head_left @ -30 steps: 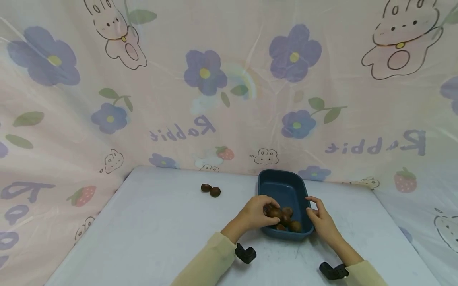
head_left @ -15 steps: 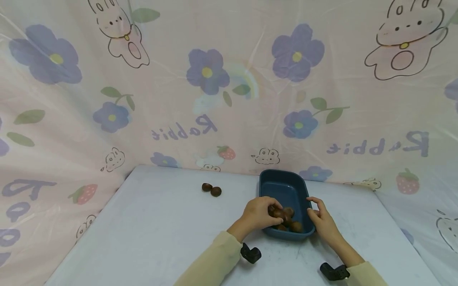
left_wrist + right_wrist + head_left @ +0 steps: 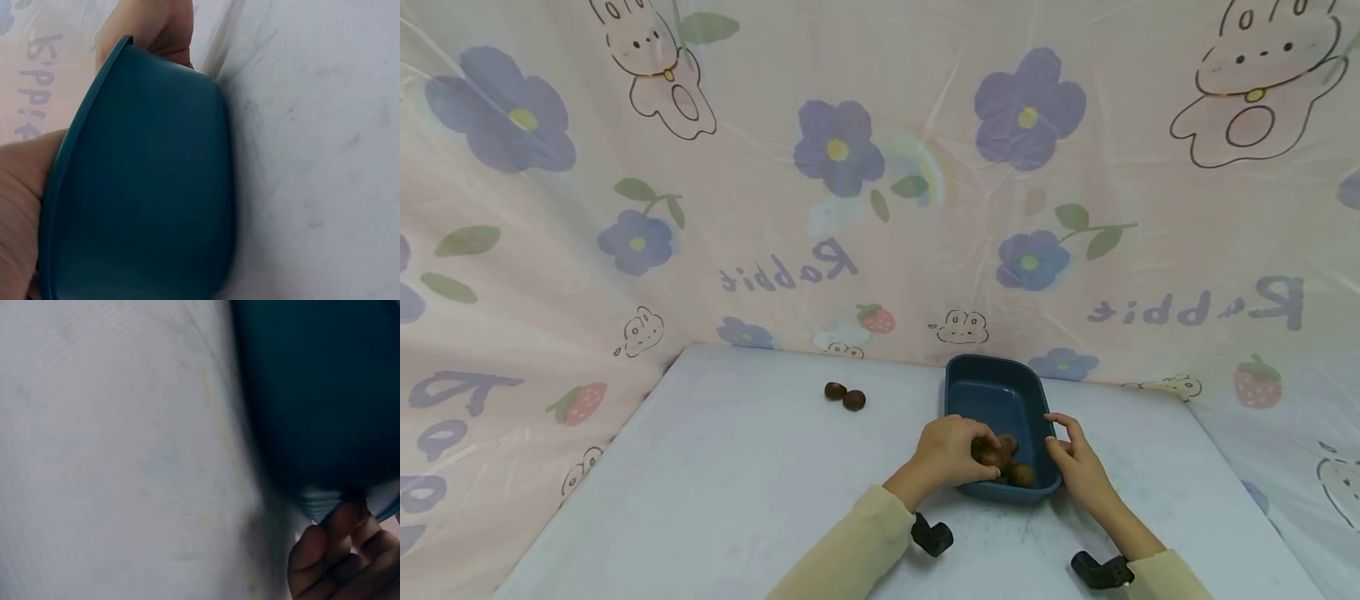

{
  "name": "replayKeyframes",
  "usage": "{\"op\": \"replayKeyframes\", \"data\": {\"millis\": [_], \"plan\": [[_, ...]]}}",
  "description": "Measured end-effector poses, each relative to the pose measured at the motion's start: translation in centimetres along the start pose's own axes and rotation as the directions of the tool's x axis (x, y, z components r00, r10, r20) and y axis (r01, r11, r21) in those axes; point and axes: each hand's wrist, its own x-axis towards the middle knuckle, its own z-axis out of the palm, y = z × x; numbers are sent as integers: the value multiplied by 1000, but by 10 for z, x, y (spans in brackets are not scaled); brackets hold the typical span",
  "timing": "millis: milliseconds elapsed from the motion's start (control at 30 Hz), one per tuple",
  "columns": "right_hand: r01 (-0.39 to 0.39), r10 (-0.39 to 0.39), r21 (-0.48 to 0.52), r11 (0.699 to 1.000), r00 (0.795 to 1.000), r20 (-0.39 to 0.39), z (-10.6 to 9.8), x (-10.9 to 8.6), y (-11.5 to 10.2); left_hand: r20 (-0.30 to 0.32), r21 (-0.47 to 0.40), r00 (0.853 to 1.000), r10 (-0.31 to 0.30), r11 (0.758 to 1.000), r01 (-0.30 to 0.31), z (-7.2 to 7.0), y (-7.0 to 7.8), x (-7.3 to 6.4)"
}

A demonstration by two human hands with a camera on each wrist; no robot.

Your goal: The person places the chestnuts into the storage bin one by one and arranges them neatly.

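Observation:
A dark blue rectangular box (image 3: 996, 398) stands on the table, with several brown chestnuts (image 3: 1021, 476) gathered at its near end. Reaching over the near left rim, my left hand (image 3: 953, 451) curls its fingers and thumb round chestnuts inside; how many it holds is hidden. My right hand (image 3: 1081, 467) holds the right rim of the box. In the left wrist view the box's outer wall (image 3: 144, 175) fills the middle and hides the chestnuts. The right wrist view shows curled fingers (image 3: 342, 520) against the box wall (image 3: 325, 394).
Two more chestnuts, a left one (image 3: 834, 391) and a right one (image 3: 854, 401), lie close together on the white table (image 3: 737, 467), left of the box. A printed curtain (image 3: 895, 233) hangs behind the table's far edge.
My left hand has shifted slightly right and deeper over the chestnuts, covering more of them. The right hand and the box stay in place; the head view has drifted slightly.

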Motion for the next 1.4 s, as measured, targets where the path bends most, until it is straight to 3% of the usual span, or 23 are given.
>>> {"op": "replayKeyframes", "data": {"millis": [367,733,1100,1400], "plan": [[6,-6,0,1000,1000,-10,0,-1,0,-6,44,1000,9,999,-9,0,4,0],[23,-23,-2,1000,1000,-18,0,0,0,-17,17,1000,-3,1000,4,1,1,0],[10,-10,-24,1000,1000,-3,0,1,0,-19,-37,1000,-7,999,6,0,-3,0],[14,-14,-29,999,1000,-7,0,0,0,-22,-132,1000,-16,991,13,-1,-8,-2]]}}
